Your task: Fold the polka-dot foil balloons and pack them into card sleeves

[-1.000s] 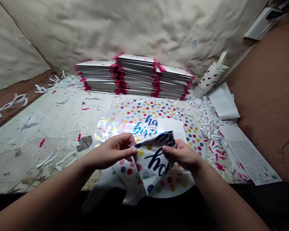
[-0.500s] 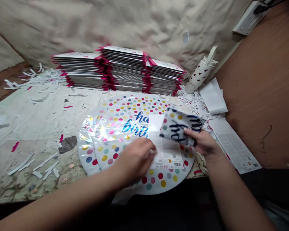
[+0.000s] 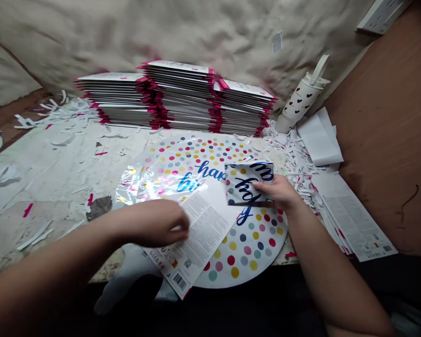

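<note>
My right hand [image 3: 282, 192] grips a folded foil balloon [image 3: 240, 185], white with coloured dots and blue lettering, thumb on top. My left hand [image 3: 166, 224] is closed, its curled fingers at the left edge of a white printed card envelope [image 3: 210, 224], which lies at a slant with its barcode end toward me. Beneath both are flat round foil balloons [image 3: 231, 260] with coloured dots and blue script, partly covered by the envelope and the left arm. Their tail hangs over the table's front edge.
Three stacks of pink-edged card envelopes [image 3: 185, 98] stand at the back. Right of them are a white tumbler with hearts [image 3: 301, 103], paper shreds [image 3: 287, 150], and more printed envelopes [image 3: 358, 220]. Paper scraps litter the table [image 3: 70, 164] at left.
My left hand has moved left and the envelope has swung with it, from straight to slanted. The folded balloon in my right hand has shifted slightly left and turned level.
</note>
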Motion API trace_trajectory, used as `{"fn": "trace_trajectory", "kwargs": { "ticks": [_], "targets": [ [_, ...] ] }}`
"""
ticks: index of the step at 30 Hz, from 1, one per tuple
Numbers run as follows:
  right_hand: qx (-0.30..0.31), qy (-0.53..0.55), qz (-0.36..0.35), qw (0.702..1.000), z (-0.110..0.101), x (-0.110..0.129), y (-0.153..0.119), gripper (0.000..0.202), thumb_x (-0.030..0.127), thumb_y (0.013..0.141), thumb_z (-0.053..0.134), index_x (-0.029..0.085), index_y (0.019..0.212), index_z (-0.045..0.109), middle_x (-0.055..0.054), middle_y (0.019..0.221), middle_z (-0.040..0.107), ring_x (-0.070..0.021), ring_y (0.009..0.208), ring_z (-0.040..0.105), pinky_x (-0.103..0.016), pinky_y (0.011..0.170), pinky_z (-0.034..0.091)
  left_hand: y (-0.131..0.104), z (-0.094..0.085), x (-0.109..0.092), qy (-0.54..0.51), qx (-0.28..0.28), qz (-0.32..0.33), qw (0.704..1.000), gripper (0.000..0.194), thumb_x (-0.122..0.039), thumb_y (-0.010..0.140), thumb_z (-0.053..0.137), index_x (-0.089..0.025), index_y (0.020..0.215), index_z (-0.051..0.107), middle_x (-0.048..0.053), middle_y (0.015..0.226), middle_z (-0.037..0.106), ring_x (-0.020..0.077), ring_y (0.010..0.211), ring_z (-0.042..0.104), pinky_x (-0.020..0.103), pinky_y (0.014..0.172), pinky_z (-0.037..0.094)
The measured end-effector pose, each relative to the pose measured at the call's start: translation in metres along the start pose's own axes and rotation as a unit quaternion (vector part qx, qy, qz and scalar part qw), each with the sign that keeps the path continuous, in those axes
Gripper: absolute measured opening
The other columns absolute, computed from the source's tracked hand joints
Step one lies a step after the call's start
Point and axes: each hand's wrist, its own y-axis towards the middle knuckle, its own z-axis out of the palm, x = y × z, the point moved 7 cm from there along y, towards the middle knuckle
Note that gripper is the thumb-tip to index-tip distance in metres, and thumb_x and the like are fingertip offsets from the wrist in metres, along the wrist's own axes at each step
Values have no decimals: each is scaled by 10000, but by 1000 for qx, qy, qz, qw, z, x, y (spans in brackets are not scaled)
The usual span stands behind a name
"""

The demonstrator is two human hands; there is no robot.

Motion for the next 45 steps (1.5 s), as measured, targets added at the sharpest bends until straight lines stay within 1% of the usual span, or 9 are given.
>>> {"fn": "trace_trajectory", "kwargs": {
  "ticks": [6,9,13,20,27,31,38,43,45],
  "targets": [
    [-61,-42,-40,996,6,-7,3,367,325,568,780,148,863,653,-90,906,710,-261,840,669,-408,785,537,73,10,-12,29,-37,-13,999,193,-231,788,427,-170,911,563,102,979,583,252,962,487,387,857,338],
    [-83,-90,-65,990,5,0,-10,350,342,596,759,148,866,650,-90,908,708,-261,832,666,-408,777,532,89,10,-10,47,-50,-25,997,141,-196,744,431,-168,832,538,91,888,576,237,862,493,378,801,346],
    [39,-127,-47,990,24,11,-19,319,308,614,752,138,869,666,-79,863,711,-241,786,667,-373,731,540,86,1,-9,72,-74,-23,994,131,-179,738,413,-167,811,521,59,746,568,214,746,493,394,802,325],
    [250,-92,117,957,52,16,-3,361,165,531,797,130,867,671,-49,787,711,-175,687,661,-273,630,555,78,-8,-28,104,-91,40,990,139,-223,796,393,-173,741,510,67,784,550,220,790,473,413,810,314],
    [231,-102,126,959,78,19,8,291,244,549,799,130,775,655,-50,687,697,-159,584,643,-243,511,536,77,-9,-25,87,-68,20,994,154,-177,831,358,-158,801,507,76,842,545,222,843,460,423,835,314],
    [172,-90,95,976,78,25,13,238,232,541,795,138,611,587,6,505,617,-98,432,560,-180,391,449,76,-10,-23,80,-70,7,994,150,-173,848,353,-156,817,499,72,853,540,219,846,452,420,839,320],
    [136,-144,-3,980,93,37,6,177,156,572,731,150,649,572,53,474,558,-45,406,476,-139,371,345,75,-13,-21,71,-80,-4,994,163,-164,854,346,-150,820,505,76,850,528,222,860,436,405,838,334],
    [285,-194,56,937,118,24,-17,96,102,586,644,141,519,586,66,382,476,-53,347,414,-168,343,314,73,-16,-22,58,-92,11,994,198,-147,849,334,-148,886,529,76,844,533,220,851,433,390,821,347],
    [287,-195,28,937,112,30,-23,33,121,614,636,144,591,638,47,464,538,-64,410,457,-175,385,353,71,-19,-19,62,-105,5,993,193,-146,842,338,-156,872,529,71,825,529,222,843,434,400,820,343]
  ]
}}
